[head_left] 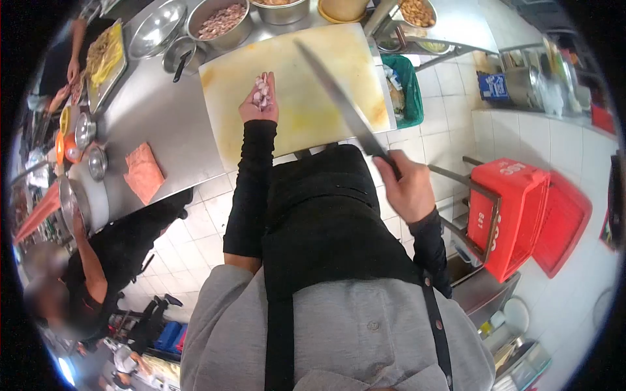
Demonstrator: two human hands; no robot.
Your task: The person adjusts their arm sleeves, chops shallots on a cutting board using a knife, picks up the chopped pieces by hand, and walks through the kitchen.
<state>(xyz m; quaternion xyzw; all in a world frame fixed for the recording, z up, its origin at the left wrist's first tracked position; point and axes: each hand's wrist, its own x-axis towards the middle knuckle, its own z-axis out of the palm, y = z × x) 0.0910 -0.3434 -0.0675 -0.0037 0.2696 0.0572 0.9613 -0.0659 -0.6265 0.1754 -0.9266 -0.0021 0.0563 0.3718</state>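
Observation:
In my right hand (409, 187) is the dark handle of a large kitchen knife (339, 98). Its long blade points up and away over the right part of the cutting board (300, 65), which is pale and stained yellow. My left hand (253, 107), palm up and cupped above the board's left side, holds a small pile of chopped pale pink pieces (263, 94). I cannot make out what food they are.
Behind the board stand a metal bowl of pinkish pieces (223, 25) and a saucepan (182, 57). A folded pink cloth (144, 173) lies left. At right are a green-lined bin (409, 91) and a red crate (505, 215). Co-workers stand left, one holding a metal bowl (68, 202).

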